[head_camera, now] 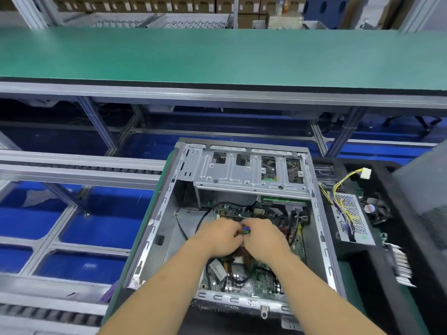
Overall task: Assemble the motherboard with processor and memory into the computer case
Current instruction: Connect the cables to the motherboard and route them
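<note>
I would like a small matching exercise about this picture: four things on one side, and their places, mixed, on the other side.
Things:
1. motherboard
2. power supply
3. small connector
4. drive cage

Places:
A. between the fingers of both hands
B. on the floor of the open computer case
C. outside the case, to its right
D. at the far end of the case

Pairs: 1-B, 2-C, 3-A, 4-D

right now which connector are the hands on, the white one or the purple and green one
The purple and green connector, pinched between the left hand and right hand inside the case. The white connector lies outside, untouched.
</note>
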`<action>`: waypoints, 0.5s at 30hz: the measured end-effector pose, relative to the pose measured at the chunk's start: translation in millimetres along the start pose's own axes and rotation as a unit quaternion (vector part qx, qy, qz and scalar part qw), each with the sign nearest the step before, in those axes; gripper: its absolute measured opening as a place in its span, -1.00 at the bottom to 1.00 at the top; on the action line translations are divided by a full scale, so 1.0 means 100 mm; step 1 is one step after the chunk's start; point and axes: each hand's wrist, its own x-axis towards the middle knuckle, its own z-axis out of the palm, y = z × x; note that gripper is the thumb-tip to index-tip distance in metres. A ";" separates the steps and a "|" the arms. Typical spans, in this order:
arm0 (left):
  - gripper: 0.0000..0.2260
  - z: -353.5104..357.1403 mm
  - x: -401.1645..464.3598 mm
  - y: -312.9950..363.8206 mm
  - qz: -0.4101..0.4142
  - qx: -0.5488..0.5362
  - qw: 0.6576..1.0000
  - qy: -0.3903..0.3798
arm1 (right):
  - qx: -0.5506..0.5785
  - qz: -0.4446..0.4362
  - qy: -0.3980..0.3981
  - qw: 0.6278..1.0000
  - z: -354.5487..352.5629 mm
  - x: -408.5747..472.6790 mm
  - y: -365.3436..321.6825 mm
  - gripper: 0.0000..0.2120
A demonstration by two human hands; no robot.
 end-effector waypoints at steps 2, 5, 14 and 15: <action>-0.82 0.02 -0.02 0.03 -0.007 0.001 0.999 -0.040 | 0.005 -0.008 0.031 0.999 -0.04 0.01 0.01 -0.61; -0.83 0.09 -0.02 0.06 -0.002 0.106 0.991 -0.077 | -0.008 -0.042 -0.004 0.999 -0.06 -0.06 0.02 -0.71; -0.89 0.10 0.04 0.07 -0.086 0.062 0.994 -0.004 | -0.023 -0.042 0.002 0.999 -0.10 -0.17 0.09 -0.75; -0.89 0.08 0.04 0.05 -0.099 0.026 0.993 0.054 | -0.019 -0.037 0.031 0.999 -0.12 -0.17 0.11 -0.75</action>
